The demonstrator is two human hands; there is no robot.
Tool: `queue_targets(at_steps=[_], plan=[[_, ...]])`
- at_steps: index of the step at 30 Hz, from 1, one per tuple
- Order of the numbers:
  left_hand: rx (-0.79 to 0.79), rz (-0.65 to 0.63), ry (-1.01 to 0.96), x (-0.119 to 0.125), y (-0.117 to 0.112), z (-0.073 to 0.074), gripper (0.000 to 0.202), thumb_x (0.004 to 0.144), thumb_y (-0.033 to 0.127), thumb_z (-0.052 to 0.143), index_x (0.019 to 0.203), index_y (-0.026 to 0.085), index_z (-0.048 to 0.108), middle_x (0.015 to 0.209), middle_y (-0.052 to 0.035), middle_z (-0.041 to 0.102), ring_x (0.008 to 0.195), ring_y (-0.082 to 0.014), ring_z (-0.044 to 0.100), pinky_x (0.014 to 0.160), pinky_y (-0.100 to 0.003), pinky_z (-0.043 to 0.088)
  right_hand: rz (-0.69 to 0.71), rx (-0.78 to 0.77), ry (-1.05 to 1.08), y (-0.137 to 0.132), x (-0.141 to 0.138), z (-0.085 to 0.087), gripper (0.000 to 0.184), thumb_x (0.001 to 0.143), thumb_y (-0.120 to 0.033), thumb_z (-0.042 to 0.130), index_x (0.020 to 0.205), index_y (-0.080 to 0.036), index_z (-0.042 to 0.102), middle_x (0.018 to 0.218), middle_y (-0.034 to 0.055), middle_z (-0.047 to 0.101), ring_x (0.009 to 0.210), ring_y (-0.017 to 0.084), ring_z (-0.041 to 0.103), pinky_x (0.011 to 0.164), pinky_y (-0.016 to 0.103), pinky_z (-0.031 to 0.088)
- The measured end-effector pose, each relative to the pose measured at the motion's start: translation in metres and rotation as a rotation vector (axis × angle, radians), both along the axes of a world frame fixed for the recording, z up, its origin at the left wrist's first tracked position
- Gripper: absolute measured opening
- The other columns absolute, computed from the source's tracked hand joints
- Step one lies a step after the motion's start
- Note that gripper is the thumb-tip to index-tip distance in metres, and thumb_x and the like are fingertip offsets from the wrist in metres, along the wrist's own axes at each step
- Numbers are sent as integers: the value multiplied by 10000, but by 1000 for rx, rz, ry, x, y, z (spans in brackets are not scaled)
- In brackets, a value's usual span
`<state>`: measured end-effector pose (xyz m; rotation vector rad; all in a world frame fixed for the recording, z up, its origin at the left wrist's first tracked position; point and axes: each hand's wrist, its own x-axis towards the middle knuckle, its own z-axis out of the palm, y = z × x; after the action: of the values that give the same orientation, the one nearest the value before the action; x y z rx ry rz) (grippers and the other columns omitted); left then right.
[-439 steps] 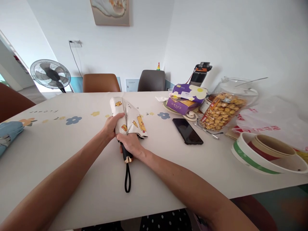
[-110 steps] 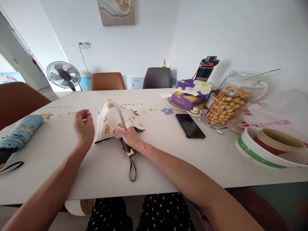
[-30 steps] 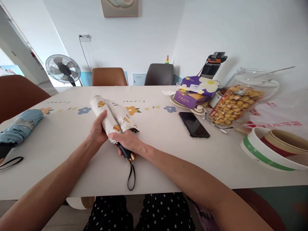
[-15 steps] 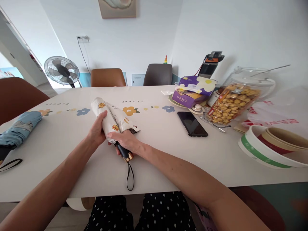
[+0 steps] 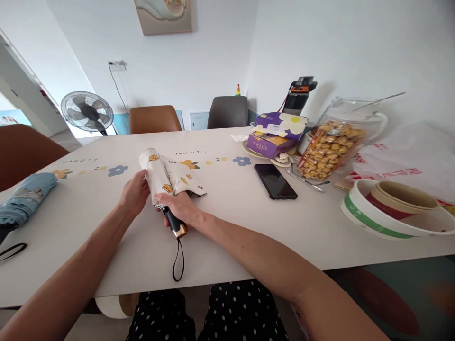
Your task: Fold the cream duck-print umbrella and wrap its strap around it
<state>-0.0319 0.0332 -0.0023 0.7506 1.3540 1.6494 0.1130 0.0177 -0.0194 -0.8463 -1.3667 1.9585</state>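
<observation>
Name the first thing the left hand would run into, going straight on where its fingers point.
The white printed umbrella, likely on its left side. The left hand points forward and right, with its fingers close to or against it; actual contact is hard to tell here.

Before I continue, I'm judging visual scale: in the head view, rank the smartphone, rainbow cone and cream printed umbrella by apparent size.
1. Cream printed umbrella, partly covered by the right hand
2. Smartphone
3. Rainbow cone

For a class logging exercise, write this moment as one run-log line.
right grip: closed round white umbrella at handle's top; left grip: at its left edge; phone: on table, right; blue umbrella: on table, left
</observation>
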Motion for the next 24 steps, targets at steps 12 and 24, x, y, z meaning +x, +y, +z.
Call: queue_targets(at_steps=[12, 24], plan=[[-72, -56, -112, 5, 2, 2, 253, 769, 353, 599, 916, 148, 608, 781, -76, 636, 758, -203, 617, 693, -318, 524, 48, 43, -106, -1, 0, -1, 357, 692, -465, 654, 648, -156, 481, 548, 7, 484, 355, 118, 503, 292, 224, 402], [-62, -154, -194, 0, -2, 7, 344, 760, 362, 575, 1055, 186, 563, 772, -51, 657, 800, -250, 625, 779, -397, 516, 96, 86, -191, -5, -1, -2, 373, 681, -495, 642, 777, -155, 524, 571, 18, 525, 399, 148, 545, 297, 229, 419]])
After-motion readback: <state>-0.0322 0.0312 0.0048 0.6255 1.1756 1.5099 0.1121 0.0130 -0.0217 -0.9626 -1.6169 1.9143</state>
